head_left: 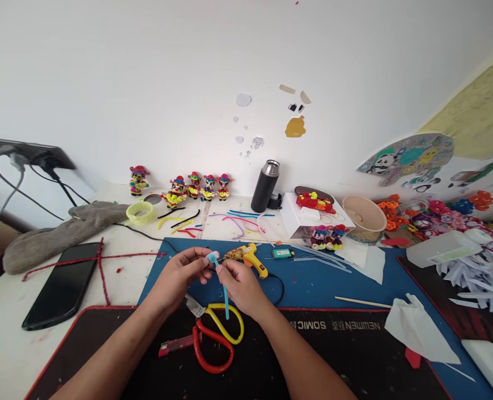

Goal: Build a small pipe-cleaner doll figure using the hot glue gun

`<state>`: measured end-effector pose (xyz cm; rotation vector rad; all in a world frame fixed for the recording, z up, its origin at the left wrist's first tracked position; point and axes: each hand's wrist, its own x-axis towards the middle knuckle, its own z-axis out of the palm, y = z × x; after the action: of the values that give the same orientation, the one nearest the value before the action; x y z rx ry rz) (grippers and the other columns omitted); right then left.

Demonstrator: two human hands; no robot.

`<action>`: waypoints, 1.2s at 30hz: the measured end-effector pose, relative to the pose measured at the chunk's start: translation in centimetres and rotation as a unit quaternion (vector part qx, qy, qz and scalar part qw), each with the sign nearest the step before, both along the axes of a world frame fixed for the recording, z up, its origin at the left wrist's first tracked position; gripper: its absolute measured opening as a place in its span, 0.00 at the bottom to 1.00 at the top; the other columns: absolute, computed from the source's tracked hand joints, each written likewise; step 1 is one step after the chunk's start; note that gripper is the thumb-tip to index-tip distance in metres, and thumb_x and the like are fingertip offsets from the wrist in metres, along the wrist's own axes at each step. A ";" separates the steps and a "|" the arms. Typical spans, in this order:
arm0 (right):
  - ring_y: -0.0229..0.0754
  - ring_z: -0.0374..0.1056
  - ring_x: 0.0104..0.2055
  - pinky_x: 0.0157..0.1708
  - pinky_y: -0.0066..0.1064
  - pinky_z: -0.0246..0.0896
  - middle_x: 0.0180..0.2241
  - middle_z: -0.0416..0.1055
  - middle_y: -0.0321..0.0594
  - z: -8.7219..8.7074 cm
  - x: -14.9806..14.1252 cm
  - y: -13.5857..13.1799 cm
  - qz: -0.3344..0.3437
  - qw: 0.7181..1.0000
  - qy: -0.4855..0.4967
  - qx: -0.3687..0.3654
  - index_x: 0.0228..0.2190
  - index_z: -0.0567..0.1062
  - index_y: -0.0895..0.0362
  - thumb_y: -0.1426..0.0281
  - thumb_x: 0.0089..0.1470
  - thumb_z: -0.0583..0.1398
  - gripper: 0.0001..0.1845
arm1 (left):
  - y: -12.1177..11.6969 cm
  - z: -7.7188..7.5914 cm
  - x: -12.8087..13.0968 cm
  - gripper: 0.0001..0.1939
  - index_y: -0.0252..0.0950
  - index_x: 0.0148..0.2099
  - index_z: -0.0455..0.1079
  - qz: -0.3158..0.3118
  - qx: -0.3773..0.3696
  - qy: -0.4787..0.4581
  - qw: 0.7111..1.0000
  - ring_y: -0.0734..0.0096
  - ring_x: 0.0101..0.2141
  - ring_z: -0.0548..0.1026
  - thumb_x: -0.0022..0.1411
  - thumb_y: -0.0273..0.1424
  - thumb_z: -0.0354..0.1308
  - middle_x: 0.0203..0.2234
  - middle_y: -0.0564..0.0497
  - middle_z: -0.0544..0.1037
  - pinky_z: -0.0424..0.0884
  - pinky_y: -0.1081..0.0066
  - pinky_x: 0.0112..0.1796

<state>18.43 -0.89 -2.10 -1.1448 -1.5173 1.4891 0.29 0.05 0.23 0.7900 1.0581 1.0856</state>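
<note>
Surface: I work at a cream counter (pixel 121 319) set against a white wall (pixel 158 83). A blue mat (pixel 313 286) lies on it, with a black, red-edged mat (pixel 108 350) nearest me. A dark socket panel (pixel 35 154) is fixed at the far left.

Hands: my left hand (pixel 188 272) pinches a small, fuzzy white-and-light-blue piece (pixel 215 254) between thumb and fingers. My right hand (pixel 238 286) pinches a light-blue fuzzy strip (pixel 226 304), its end hanging above the black mat; whether piece and strip are joined, I cannot tell. Both are over the blue mat, near the nozzle of one yellow glue gun (pixel 254 261).

Count: seven small, multicoloured fuzzy figurines (pixel 194 186), five along the wall and two before a white box (pixel 298 223); one pair of scissors (pixel 217 333), with one yellow and one red handle; one black phone (pixel 63 286).

Containers: one black cylindrical flask (pixel 265 188) stands uncapped, contents hidden. One peach round bowl (pixel 365 214) sits right of the box; its contents are unclear.
</note>
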 end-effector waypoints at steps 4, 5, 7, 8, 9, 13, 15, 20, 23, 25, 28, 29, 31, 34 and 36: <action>0.37 0.51 0.22 0.23 0.31 0.46 0.20 0.55 0.28 -0.2 0.0 0.0 0.000 1.000 -0.002 -0.010 0.27 0.65 0.53 0.52 0.67 0.58 0.22 | 0.0 0.2 0.0 0.20 0.34 0.39 0.81 -0.007 -0.019 -0.012 1.000 0.71 0.24 0.77 0.46 0.37 0.78 0.26 0.50 0.82 0.71 0.75 0.25; 0.37 0.52 0.22 0.23 0.31 0.46 0.20 0.55 0.28 -0.3 0.1 0.1 -0.002 1.000 -0.004 -0.011 0.27 0.65 0.53 0.52 0.67 0.59 0.22 | 0.0 0.2 0.0 0.20 0.33 0.39 0.81 -0.007 -0.023 -0.016 1.000 0.71 0.24 0.77 0.45 0.37 0.78 0.26 0.50 0.82 0.71 0.75 0.24; 0.37 0.52 0.22 0.23 0.31 0.46 0.20 0.55 0.28 -0.4 0.1 0.1 -0.004 1.000 -0.005 -0.013 0.27 0.65 0.53 0.51 0.67 0.59 0.23 | 0.0 0.3 0.0 0.19 0.33 0.39 0.81 -0.007 -0.029 -0.022 0.999 0.71 0.23 0.77 0.45 0.36 0.78 0.26 0.50 0.82 0.71 0.75 0.24; 0.37 0.52 0.22 0.22 0.30 0.46 0.19 0.55 0.28 -0.4 0.1 0.1 -0.005 1.000 -0.005 -0.013 0.27 0.65 0.53 0.51 0.67 0.59 0.23 | 0.0 0.3 0.0 0.19 0.33 0.39 0.81 -0.008 -0.032 -0.026 0.999 0.72 0.23 0.77 0.45 0.36 0.78 0.26 0.50 0.82 0.71 0.75 0.24; 0.37 0.52 0.22 0.22 0.30 0.46 0.19 0.55 0.28 -0.4 0.1 0.1 -0.006 1.000 -0.005 -0.011 0.27 0.65 0.53 0.51 0.67 0.59 0.22 | 0.0 0.4 0.0 0.20 0.33 0.39 0.81 -0.009 -0.033 -0.029 0.999 0.72 0.23 0.77 0.44 0.36 0.78 0.26 0.50 0.82 0.71 0.75 0.24; 0.37 0.52 0.22 0.23 0.30 0.46 0.19 0.55 0.28 -0.2 0.2 0.1 -0.008 1.000 -0.004 -0.007 0.27 0.65 0.53 0.53 0.67 0.58 0.22 | 0.0 0.3 0.0 0.20 0.32 0.38 0.81 -0.014 -0.050 -0.044 0.998 0.73 0.22 0.77 0.43 0.36 0.79 0.25 0.50 0.82 0.71 0.77 0.23; 0.37 0.52 0.22 0.23 0.30 0.47 0.19 0.55 0.28 -0.1 0.2 0.1 -0.008 1.000 -0.003 -0.008 0.27 0.65 0.53 0.54 0.67 0.58 0.21 | 0.0 0.2 0.0 0.21 0.32 0.38 0.81 -0.015 -0.062 -0.050 0.997 0.73 0.21 0.76 0.43 0.35 0.79 0.25 0.49 0.83 0.71 0.77 0.22; 0.36 0.52 0.22 0.23 0.30 0.46 0.19 0.56 0.28 -0.3 0.2 0.2 -0.016 1.000 -0.001 -0.010 0.26 0.65 0.53 0.52 0.66 0.60 0.22 | 0.0 0.3 0.1 0.20 0.32 0.37 0.81 -0.025 -0.071 -0.063 0.995 0.75 0.20 0.75 0.43 0.34 0.79 0.25 0.50 0.82 0.70 0.78 0.20; 0.36 0.52 0.22 0.23 0.30 0.45 0.19 0.56 0.28 -0.5 0.3 0.3 -0.020 1.000 0.000 -0.011 0.27 0.66 0.53 0.51 0.65 0.61 0.23 | -0.1 0.5 0.1 0.19 0.31 0.37 0.81 -0.027 -0.072 -0.067 0.995 0.75 0.20 0.75 0.43 0.34 0.79 0.24 0.51 0.81 0.70 0.78 0.20; 0.36 0.52 0.22 0.23 0.30 0.45 0.19 0.56 0.28 -0.5 0.3 0.4 -0.024 1.000 0.000 -0.010 0.27 0.66 0.53 0.50 0.64 0.61 0.23 | -0.1 0.5 0.0 0.19 0.31 0.38 0.81 -0.032 -0.073 -0.069 0.994 0.75 0.20 0.75 0.44 0.35 0.78 0.25 0.50 0.81 0.70 0.78 0.20; 0.36 0.52 0.22 0.23 0.30 0.46 0.19 0.57 0.29 -0.6 0.4 0.4 -0.025 1.000 -0.002 -0.009 0.27 0.67 0.53 0.48 0.64 0.61 0.24 | -0.1 0.5 0.0 0.16 0.32 0.37 0.81 -0.046 -0.072 -0.069 0.994 0.75 0.20 0.74 0.47 0.35 0.77 0.25 0.49 0.81 0.69 0.78 0.20; 0.37 0.53 0.22 0.23 0.30 0.47 0.19 0.58 0.29 -0.5 0.4 0.4 -0.024 1.000 -0.003 -0.009 0.27 0.68 0.53 0.47 0.64 0.61 0.25 | 0.0 0.5 -0.1 0.15 0.32 0.37 0.80 -0.049 -0.071 -0.069 0.994 0.74 0.21 0.74 0.48 0.35 0.76 0.25 0.49 0.81 0.69 0.78 0.20; 0.37 0.55 0.22 0.22 0.29 0.48 0.19 0.59 0.29 -0.5 0.4 0.4 -0.025 1.000 -0.003 -0.010 0.28 0.69 0.53 0.45 0.63 0.61 0.26 | 0.0 0.5 -0.1 0.15 0.32 0.37 0.80 -0.055 -0.070 -0.070 0.994 0.74 0.21 0.74 0.50 0.35 0.75 0.25 0.49 0.81 0.68 0.77 0.20; 0.36 0.56 0.21 0.22 0.29 0.48 0.19 0.60 0.29 -0.2 0.4 0.3 -0.026 1.000 0.002 -0.017 0.30 0.70 0.54 0.43 0.62 0.62 0.26 | 0.0 0.5 -0.2 0.15 0.32 0.37 0.80 -0.063 -0.071 -0.073 0.993 0.74 0.20 0.74 0.50 0.36 0.76 0.25 0.48 0.81 0.68 0.77 0.20; 0.36 0.56 0.20 0.21 0.28 0.49 0.18 0.60 0.28 0.1 0.4 0.3 -0.020 0.999 0.014 -0.023 0.32 0.72 0.54 0.43 0.62 0.62 0.26 | -0.1 0.5 -0.2 0.17 0.32 0.36 0.80 -0.069 -0.070 -0.076 0.992 0.74 0.21 0.74 0.50 0.38 0.77 0.25 0.48 0.81 0.68 0.77 0.20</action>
<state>18.81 -0.58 -2.01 -1.1691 -1.4390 1.5150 0.05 -0.01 0.73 0.6475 0.9257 0.9294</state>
